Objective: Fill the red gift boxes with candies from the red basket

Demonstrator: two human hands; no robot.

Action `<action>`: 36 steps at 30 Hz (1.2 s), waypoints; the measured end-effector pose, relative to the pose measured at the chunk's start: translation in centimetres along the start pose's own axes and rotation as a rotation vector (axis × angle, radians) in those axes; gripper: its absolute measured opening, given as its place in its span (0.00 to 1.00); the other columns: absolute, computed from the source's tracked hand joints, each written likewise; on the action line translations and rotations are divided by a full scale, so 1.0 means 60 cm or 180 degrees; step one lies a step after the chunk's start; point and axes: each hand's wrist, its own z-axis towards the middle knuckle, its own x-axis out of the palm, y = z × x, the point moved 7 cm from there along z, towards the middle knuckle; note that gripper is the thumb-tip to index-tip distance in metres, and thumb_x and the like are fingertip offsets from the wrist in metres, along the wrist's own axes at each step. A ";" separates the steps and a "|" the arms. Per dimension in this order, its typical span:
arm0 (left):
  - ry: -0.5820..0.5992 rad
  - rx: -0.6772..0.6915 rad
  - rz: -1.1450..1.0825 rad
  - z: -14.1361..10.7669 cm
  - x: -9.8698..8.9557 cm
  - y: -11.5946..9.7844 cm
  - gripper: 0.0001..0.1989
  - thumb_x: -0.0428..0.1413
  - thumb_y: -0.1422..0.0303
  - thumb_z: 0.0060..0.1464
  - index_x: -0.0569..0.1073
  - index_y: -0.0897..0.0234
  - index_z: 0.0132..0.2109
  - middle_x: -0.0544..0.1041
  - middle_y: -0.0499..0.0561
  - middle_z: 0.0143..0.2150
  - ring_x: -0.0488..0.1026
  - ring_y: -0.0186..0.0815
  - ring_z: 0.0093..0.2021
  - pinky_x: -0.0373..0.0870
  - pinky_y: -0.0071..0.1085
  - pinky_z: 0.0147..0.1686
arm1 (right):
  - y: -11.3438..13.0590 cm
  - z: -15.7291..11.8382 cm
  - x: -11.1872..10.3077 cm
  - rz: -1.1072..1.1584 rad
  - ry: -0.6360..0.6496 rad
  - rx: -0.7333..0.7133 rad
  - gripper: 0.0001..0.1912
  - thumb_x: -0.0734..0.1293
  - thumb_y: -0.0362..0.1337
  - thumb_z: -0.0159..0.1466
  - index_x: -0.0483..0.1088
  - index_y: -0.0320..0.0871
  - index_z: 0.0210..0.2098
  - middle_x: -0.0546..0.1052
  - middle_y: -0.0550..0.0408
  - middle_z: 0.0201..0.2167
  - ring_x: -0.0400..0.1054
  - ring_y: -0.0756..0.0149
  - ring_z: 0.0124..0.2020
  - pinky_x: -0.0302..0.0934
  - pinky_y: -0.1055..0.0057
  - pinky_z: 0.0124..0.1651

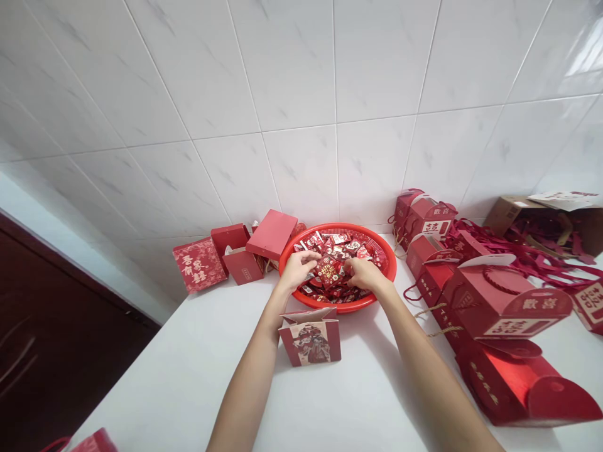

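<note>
A red plastic basket (390,276) with a perforated rim holds many small wrapped candies. Both of my hands reach into it. Between them is a square dark red candy packet (330,271) with gold characters. My left hand (300,270) has its thumb and fingers pinched at the packet's left edge. My right hand (363,275) is curled over the candies by the packet's right side; its fingertips are partly hidden. In front of the basket, below my left wrist, a small red paper gift bag (311,342) with a printed picture stands upright, its top open.
Red gift boxes (506,298) with rope handles crowd the right side. Behind them lie dark red ribbons (490,242) and a cardboard box (511,216). More red boxes (200,263) stand left of the basket. The white table (188,370) meets a tiled wall (301,169).
</note>
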 end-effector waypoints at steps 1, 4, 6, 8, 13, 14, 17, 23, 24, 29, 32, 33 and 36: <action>-0.0008 0.0021 0.0011 0.001 -0.001 0.001 0.09 0.63 0.72 0.40 0.81 0.66 0.34 0.82 0.54 0.38 0.77 0.38 0.37 0.74 0.37 0.42 | 0.000 0.000 -0.003 0.0039 -0.0048 -0.0015 0.11 0.70 0.23 0.50 0.75 0.42 0.32 0.79 0.51 0.31 0.72 0.59 0.36 0.56 0.72 0.35; -0.0042 0.0060 0.0048 0.002 -0.003 0.002 0.08 0.63 0.72 0.42 0.81 0.65 0.33 0.82 0.55 0.39 0.78 0.41 0.41 0.74 0.39 0.46 | 0.001 0.001 -0.013 0.0310 -0.0291 -0.0124 0.09 0.66 0.25 0.55 0.76 0.42 0.31 0.80 0.51 0.33 0.73 0.59 0.37 0.59 0.71 0.39; -0.0065 0.0085 0.0081 0.003 -0.004 0.002 0.07 0.63 0.72 0.42 0.81 0.65 0.33 0.83 0.54 0.39 0.78 0.42 0.41 0.74 0.39 0.46 | 0.001 0.003 -0.020 0.0603 -0.0481 -0.0232 0.09 0.65 0.27 0.58 0.77 0.42 0.33 0.81 0.51 0.34 0.74 0.60 0.39 0.62 0.70 0.41; -0.0061 0.0097 0.0101 0.003 -0.005 0.001 0.07 0.62 0.73 0.42 0.81 0.64 0.33 0.83 0.54 0.38 0.78 0.42 0.41 0.74 0.38 0.46 | -0.001 0.005 -0.025 0.0948 -0.0611 -0.0353 0.08 0.65 0.29 0.60 0.76 0.42 0.35 0.81 0.51 0.36 0.75 0.61 0.39 0.64 0.70 0.42; 0.0008 0.0117 0.0077 0.002 -0.003 0.000 0.08 0.62 0.72 0.42 0.82 0.65 0.33 0.83 0.54 0.39 0.78 0.40 0.40 0.74 0.37 0.45 | -0.007 0.004 -0.037 0.1833 -0.0723 -0.0626 0.08 0.68 0.38 0.60 0.75 0.42 0.36 0.81 0.50 0.37 0.76 0.61 0.39 0.68 0.67 0.43; 0.0021 0.0114 0.0071 0.002 -0.003 -0.001 0.08 0.63 0.72 0.41 0.82 0.65 0.33 0.83 0.54 0.39 0.78 0.39 0.39 0.74 0.37 0.45 | -0.006 0.003 -0.039 0.2087 -0.0726 -0.0674 0.09 0.69 0.40 0.58 0.75 0.42 0.35 0.81 0.50 0.36 0.76 0.60 0.39 0.68 0.66 0.44; 0.0032 0.0102 -0.0028 0.000 -0.002 -0.003 0.10 0.64 0.70 0.41 0.82 0.65 0.35 0.83 0.53 0.38 0.77 0.37 0.36 0.74 0.35 0.41 | 0.005 -0.002 -0.039 0.2752 -0.0606 -0.0756 0.13 0.72 0.44 0.54 0.74 0.42 0.34 0.80 0.52 0.35 0.75 0.61 0.38 0.68 0.64 0.45; 0.0150 0.0178 -0.0255 -0.010 -0.001 -0.017 0.17 0.69 0.63 0.38 0.82 0.65 0.37 0.82 0.53 0.39 0.78 0.40 0.40 0.76 0.35 0.41 | 0.040 -0.006 -0.018 0.2474 -0.0187 -0.0778 0.13 0.72 0.45 0.53 0.69 0.42 0.28 0.74 0.58 0.26 0.70 0.66 0.31 0.65 0.67 0.39; 0.0166 0.0207 -0.0246 -0.012 -0.001 -0.020 0.18 0.69 0.62 0.38 0.82 0.65 0.38 0.82 0.53 0.39 0.78 0.40 0.41 0.76 0.35 0.42 | 0.041 -0.006 -0.016 0.2407 -0.0164 -0.0754 0.12 0.71 0.44 0.54 0.68 0.42 0.28 0.73 0.58 0.26 0.69 0.66 0.31 0.64 0.68 0.38; 0.0508 0.0139 -0.0035 -0.023 0.016 -0.030 0.23 0.70 0.57 0.41 0.81 0.65 0.43 0.82 0.54 0.41 0.77 0.41 0.40 0.77 0.34 0.38 | 0.040 -0.007 -0.018 0.2246 -0.0274 -0.0715 0.09 0.68 0.42 0.55 0.68 0.42 0.29 0.73 0.58 0.26 0.68 0.67 0.31 0.63 0.70 0.37; 0.0695 0.0119 0.0219 -0.024 0.026 -0.030 0.24 0.72 0.59 0.38 0.82 0.68 0.42 0.83 0.56 0.41 0.78 0.43 0.40 0.77 0.36 0.38 | 0.042 -0.008 -0.022 0.2192 -0.0322 -0.0753 0.09 0.68 0.42 0.56 0.69 0.42 0.30 0.74 0.57 0.27 0.69 0.67 0.31 0.63 0.70 0.36; 0.0684 0.0152 0.0275 -0.023 0.026 -0.030 0.23 0.72 0.60 0.37 0.82 0.68 0.40 0.83 0.57 0.41 0.78 0.44 0.40 0.76 0.36 0.39 | 0.043 -0.009 -0.025 0.2162 -0.0345 -0.0766 0.10 0.68 0.42 0.57 0.69 0.41 0.31 0.75 0.57 0.28 0.70 0.66 0.32 0.63 0.70 0.36; 0.0522 0.0184 0.0147 -0.017 0.019 -0.024 0.21 0.71 0.59 0.39 0.82 0.68 0.40 0.83 0.56 0.41 0.78 0.44 0.41 0.76 0.38 0.42 | 0.031 -0.011 -0.039 0.1483 -0.0547 -0.0510 0.10 0.64 0.41 0.63 0.71 0.41 0.36 0.78 0.53 0.34 0.72 0.65 0.36 0.64 0.71 0.39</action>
